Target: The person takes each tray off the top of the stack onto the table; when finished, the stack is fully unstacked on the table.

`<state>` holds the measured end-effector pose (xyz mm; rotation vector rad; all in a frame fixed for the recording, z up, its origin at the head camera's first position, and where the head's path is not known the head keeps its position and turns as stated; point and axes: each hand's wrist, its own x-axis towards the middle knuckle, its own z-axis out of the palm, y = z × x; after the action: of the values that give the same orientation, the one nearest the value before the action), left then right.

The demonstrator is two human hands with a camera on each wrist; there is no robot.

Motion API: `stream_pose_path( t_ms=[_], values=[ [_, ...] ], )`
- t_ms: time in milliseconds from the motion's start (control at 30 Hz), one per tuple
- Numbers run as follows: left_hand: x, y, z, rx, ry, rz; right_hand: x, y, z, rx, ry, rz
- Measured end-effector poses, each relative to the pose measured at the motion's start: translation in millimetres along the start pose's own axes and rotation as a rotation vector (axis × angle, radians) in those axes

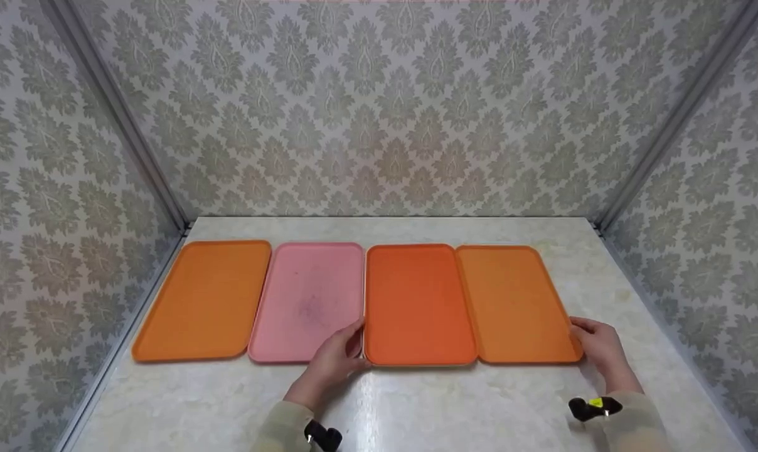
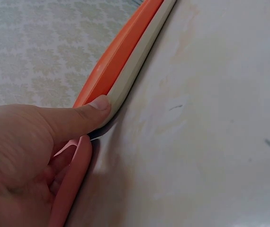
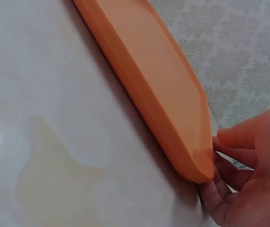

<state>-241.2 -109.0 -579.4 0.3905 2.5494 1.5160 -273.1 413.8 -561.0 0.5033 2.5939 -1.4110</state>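
My left hand (image 1: 333, 364) holds the near left corner of a red-orange tray (image 1: 420, 307). Its thumb lies against a cream tray (image 2: 129, 66) directly under the red-orange one; the fingers reach over the pink tray (image 1: 310, 282) and are partly hidden by its rim. At the far side of the row, my right hand (image 1: 602, 348) touches the near right corner of a light orange tray (image 1: 514, 295) with its fingertips. In the right wrist view that hand's thumb (image 3: 237, 135) is just off the rim. All these trays lie flat, long sides together.
Another orange tray (image 1: 203, 301) lies left of the pink one, at the row's left end. The marble-patterned table (image 1: 429, 408) is bounded by papered walls (image 1: 379, 113) at the back and sides, with metal rails (image 1: 118, 113) at the corners.
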Motion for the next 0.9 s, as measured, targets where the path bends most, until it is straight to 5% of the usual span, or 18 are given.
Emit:
stream_pose_path(
  t_ms=[400,733,900],
  values=[
    [1.4,-0.9,-0.3,-0.002,0.003,0.013,0.5,1,1,0.154,0.055,0.048],
    [1.9,0.5,0.0,0.046,0.01,-0.005,-5.8,-22,15,0.212,0.248,0.003],
    [1.6,1.5,-0.1,0.069,0.021,-0.021,-12.8,-36,21,0.247,0.171,-0.072]
  ],
)
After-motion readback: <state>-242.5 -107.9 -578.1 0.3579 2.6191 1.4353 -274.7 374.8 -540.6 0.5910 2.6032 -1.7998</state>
